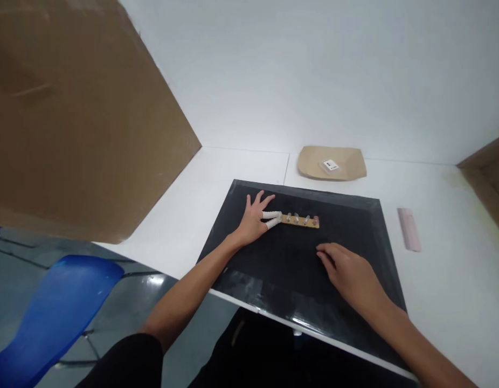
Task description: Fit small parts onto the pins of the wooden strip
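Left hand [253,222]: fingers are pinching the tan strip [300,223].
Right hand [351,272]: fingers are nearly meeting; I can't tell if holding anything.

The left hand [253,221] hides one end of the tan strip [301,221], whose shiny pieces [297,218] are too small to identify. The label [331,165] by the desk's back edge [249,151] is illegible; the picture's left edge crops the blue chair [71,291].
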